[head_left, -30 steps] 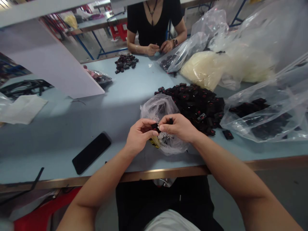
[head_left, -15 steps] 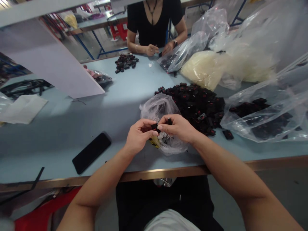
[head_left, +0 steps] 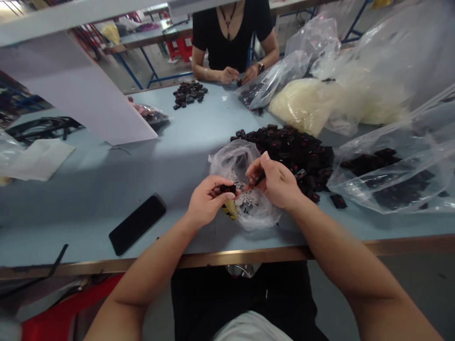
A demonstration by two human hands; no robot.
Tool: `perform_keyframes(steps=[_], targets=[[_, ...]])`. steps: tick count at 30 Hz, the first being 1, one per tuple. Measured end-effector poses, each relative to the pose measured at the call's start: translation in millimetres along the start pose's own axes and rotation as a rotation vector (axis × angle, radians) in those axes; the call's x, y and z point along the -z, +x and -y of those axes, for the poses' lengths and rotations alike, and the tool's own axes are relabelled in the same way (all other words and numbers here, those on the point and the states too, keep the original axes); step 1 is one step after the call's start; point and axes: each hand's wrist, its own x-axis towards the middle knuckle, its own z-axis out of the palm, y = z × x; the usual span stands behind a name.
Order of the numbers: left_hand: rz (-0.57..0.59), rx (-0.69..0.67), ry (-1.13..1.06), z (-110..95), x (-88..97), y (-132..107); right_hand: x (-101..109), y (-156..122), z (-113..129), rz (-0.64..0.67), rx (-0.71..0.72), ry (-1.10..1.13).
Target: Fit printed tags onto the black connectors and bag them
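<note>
Forearms come in over the near edge of the blue table, elbows wide, wrists converging at the middle.

Left hand: palm turned inward, fingers curled, thumb and forefinger pinched on one small black part, held level just above a small clear bag.

Right hand: back of hand up, wrist cocked, fingers closed around one thin black stick whose tip points down-left toward the part. Tip and part are close but apart.

Writing: a yellow patch shows on the small bag under the left hand; any print on it is too small to read. The black parts carry red marks, not legible.

Counts:
- One dark phone, face down or screen off, left of the hands.
- Two piles of black parts: a large pile just beyond the right hand, a small pile at the far side.
- One loose part lying alone right of the large pile.
- Three bigger clear bags on the right: one with black parts, one with cream filling, one with dark parts. More plastic lies behind; number cannot be told.
- One co-worker in a black top across the table, both hands together at its far edge.
</note>
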Motion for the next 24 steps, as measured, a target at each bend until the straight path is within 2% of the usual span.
perform_keyframes(steps=[7, 11, 14, 18, 24], targets=[[-0.037, -0.058, 0.241, 3.3, 4.3, -4.3, 0.4, -0.7, 10.4, -0.045, -0.087, 0.241], [-0.077, -0.077, 0.211, 5.1, 2.9, -3.5, -3.1, -2.2, 12.5, -0.046, -0.050, 0.328], [-0.109, -0.078, 0.132, 5.3, 0.2, -2.2, -5.4, -5.5, 12.0, -0.023, 0.010, 0.256], [-0.133, -0.050, 0.177, 5.2, -1.2, -2.4, -7.5, -9.7, 15.7, 0.023, 0.069, 0.121], [-0.118, -0.045, 0.241, 5.4, -1.2, -4.4, -9.2, -10.4, 23.8, 0.033, 0.059, 0.026]])
